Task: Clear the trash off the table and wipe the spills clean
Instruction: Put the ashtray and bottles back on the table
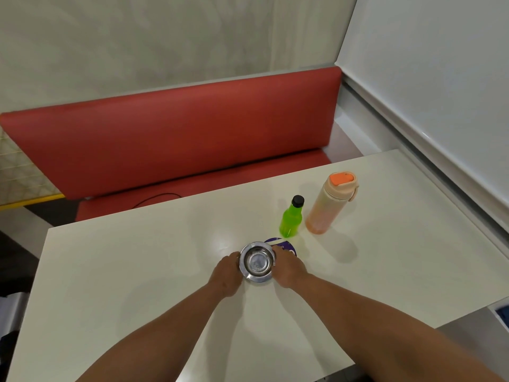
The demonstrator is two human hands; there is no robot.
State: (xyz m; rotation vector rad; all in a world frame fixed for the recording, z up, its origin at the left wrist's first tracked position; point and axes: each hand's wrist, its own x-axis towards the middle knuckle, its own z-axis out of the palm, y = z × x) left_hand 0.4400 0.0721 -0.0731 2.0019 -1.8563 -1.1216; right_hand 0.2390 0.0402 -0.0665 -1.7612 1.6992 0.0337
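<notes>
In the head view a shiny steel bowl (257,263) sat mid-table (137,271), seemingly empty; the left hand (227,274) and right hand (287,268) gripped its rim from either side; a purple disc (286,245) lay just behind it; beyond stood a capped green bottle (290,220) and a closed orange flask (330,204).
</notes>
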